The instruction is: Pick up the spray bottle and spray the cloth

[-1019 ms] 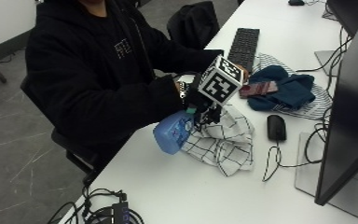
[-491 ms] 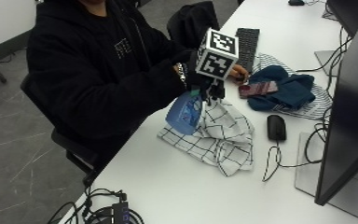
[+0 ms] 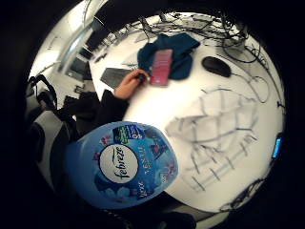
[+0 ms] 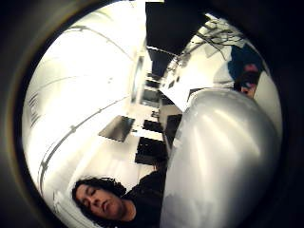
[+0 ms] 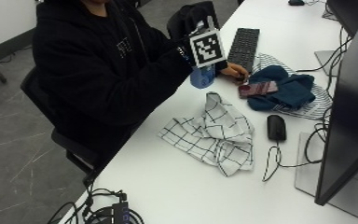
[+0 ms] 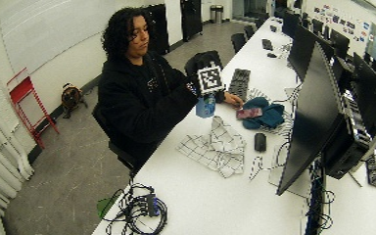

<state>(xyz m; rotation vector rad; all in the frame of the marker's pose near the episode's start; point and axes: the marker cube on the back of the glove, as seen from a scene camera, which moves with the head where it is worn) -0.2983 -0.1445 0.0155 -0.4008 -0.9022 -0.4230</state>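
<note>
Spray bottle (image 5: 202,77) is up off the bench (image 5: 167,186), upright with its long axis vertical and base hanging down; can't tell where the nozzle points. Right hand (image 5: 194,52) is wrapped round its top. The checked cloth (image 5: 213,135) lies crumpled on the bench nearby, beside a mouse (image 5: 276,127).

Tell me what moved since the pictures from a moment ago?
The gloved right hand kept its grip on the blue spray bottle and lifted it off the table, up and away from the checked cloth, toward the keyboard. The cloth, mouse, blue garment and the bare hand beside the red phone stayed put.
</note>
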